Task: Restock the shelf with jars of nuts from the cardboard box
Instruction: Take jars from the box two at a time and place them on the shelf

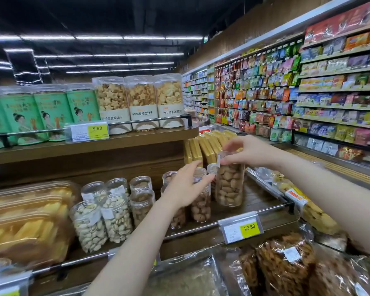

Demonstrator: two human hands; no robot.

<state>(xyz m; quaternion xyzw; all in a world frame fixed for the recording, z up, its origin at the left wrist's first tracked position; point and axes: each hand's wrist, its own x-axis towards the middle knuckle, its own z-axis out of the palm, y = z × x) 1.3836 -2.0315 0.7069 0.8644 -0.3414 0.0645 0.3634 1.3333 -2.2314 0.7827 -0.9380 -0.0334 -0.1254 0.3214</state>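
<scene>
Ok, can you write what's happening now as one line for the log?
step: shelving nut jars | right hand: grips lid of tall jar on shelf | left hand: on neighbouring jar

pistachio jars left | almond jar right | price tag before

Middle shelf: 2 pistachio jars in front, about 9 other clear nut jars, some hidden behind the hands. Top shelf: 3 biscuit jars, 4 green jars in view. 2 yellow price tags. 2 hands.
</scene>
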